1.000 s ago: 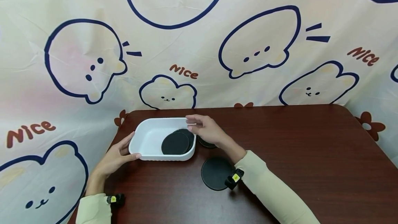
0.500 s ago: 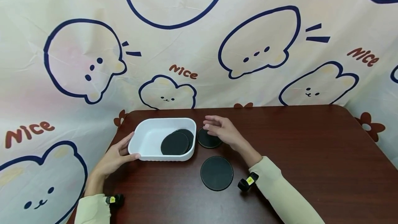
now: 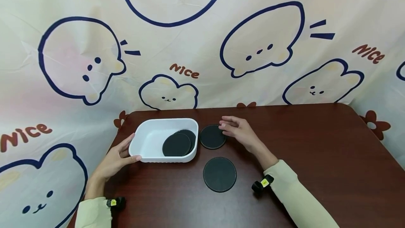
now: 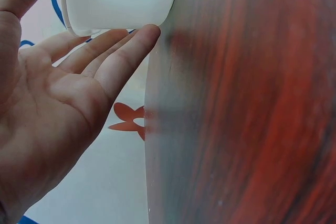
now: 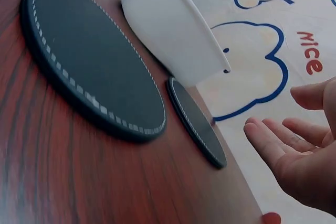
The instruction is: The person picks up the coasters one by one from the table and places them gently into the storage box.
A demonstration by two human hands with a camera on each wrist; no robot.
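Note:
A white plastic container (image 3: 143, 143) stands at the left of the table. My left hand (image 3: 110, 161) holds its left end, thumb on the near corner, fingers along the end wall. Two round black coasters (image 3: 176, 145) lie overlapping at its right end inside. Beside it on the table lies another round black coaster (image 3: 211, 138) with light edge stitching. A similar coaster (image 3: 219, 174) lies nearer the front. My right hand (image 3: 242, 133) hovers just right of the far coaster, holding nothing, fingers spread and gently bent; its fingertips overlap that coaster's edge in the head view.
The dark reddish-brown wooden table (image 3: 316, 157) stretches to the right. Its back edge meets a cream cloth backdrop (image 3: 209, 45) with cartoon outlines. Black wrist cameras (image 3: 262, 183) sit at both sleeve cuffs.
My right hand has moved right, from over the container's right rim to past the far coaster, uncovering it. My left hand has stayed on the container. The coasters have not moved.

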